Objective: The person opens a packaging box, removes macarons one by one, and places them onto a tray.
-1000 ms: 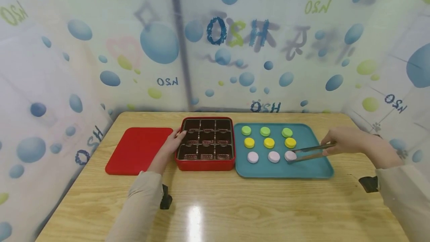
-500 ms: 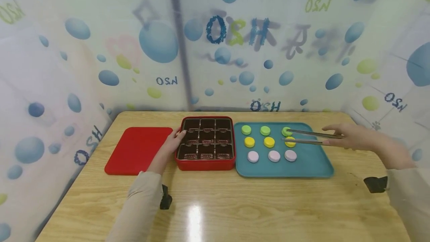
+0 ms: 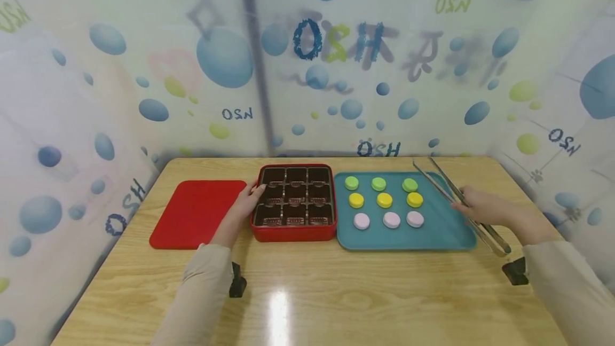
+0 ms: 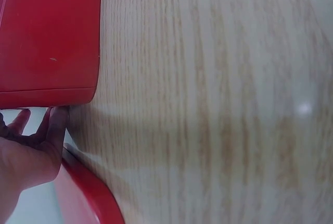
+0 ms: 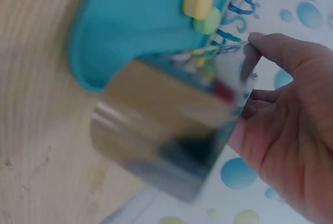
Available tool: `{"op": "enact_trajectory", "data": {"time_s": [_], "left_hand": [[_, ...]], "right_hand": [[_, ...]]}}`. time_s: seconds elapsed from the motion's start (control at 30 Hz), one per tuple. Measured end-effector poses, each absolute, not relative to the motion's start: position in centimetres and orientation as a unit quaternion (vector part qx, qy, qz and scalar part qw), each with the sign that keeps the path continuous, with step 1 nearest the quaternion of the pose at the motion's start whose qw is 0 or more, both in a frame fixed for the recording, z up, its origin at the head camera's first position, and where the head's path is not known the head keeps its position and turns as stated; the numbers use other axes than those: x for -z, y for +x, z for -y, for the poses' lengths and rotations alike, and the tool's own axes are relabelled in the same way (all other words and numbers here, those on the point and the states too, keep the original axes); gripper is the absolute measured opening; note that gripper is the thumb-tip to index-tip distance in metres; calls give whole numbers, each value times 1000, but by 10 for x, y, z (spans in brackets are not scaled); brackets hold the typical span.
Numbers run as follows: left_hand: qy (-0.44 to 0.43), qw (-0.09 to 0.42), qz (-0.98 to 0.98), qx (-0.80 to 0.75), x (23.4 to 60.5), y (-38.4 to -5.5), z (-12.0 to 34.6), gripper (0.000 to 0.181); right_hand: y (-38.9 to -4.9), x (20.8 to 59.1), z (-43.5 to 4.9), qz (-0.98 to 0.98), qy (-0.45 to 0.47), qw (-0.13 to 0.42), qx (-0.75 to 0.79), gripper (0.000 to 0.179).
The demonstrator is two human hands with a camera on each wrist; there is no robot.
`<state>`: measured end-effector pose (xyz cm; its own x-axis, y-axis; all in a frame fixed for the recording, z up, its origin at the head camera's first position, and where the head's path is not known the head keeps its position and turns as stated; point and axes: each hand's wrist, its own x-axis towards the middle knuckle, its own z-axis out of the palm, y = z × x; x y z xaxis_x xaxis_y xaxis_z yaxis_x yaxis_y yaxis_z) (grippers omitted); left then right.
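Note:
In the head view my left hand (image 3: 246,202) holds the left side of a red box (image 3: 294,235), thumb at the rim and fingers against the outer wall. A dark clear insert (image 3: 297,196) divides the box into several compartments with nothing in them. My right hand (image 3: 487,210) holds metal tongs (image 5: 156,109) partway along their arms, over the right part of a blue tray (image 3: 375,241). The tips stand apart at the tray's far right edge, nothing between them. On the tray lie three rows of macarons: green (image 3: 378,184), yellow (image 3: 384,199) and pink (image 3: 391,220).
A flat red lid (image 3: 199,212) lies on the wooden table (image 3: 336,298) to the left of the box. The tray stands right beside the box. A patterned cloth wall (image 3: 307,111) rises behind the table and at both sides.
The tongs left the right-hand pink macaron, passed over the yellow and green ones, and swung round to point away from me. Macarons, box and left hand stay in place.

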<state>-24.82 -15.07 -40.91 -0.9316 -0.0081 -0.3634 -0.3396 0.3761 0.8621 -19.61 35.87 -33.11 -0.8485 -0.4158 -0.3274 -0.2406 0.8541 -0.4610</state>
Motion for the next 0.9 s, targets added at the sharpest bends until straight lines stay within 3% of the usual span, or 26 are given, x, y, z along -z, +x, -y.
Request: {"op": "enact_trajectory", "data": {"time_s": [0.1, 0.33, 0.43, 0.5, 0.73, 0.9], "left_hand": [[-108, 150, -816, -549, 410, -248, 153, 59], [-106, 147, -819, -545, 408, -244, 154, 60], [-109, 150, -819, -544, 407, -243, 154, 60], [-108, 151, -820, -541, 406, -242, 154, 60], [-98, 149, -821, -542, 407, -244, 154, 60], [-96, 154, -814, -553, 410, -247, 153, 60]], "right_hand": [[-197, 338, -356, -938, -159, 234, 202, 57], [-196, 356, -354, -932, -148, 262, 202, 33], [-196, 361, -355, -932, -138, 275, 192, 38], [-196, 363, -354, -933, -139, 273, 186, 45], [-187, 367, -352, -944, -125, 268, 145, 29], [-188, 369, -350, -950, -90, 275, 118, 29]]}}
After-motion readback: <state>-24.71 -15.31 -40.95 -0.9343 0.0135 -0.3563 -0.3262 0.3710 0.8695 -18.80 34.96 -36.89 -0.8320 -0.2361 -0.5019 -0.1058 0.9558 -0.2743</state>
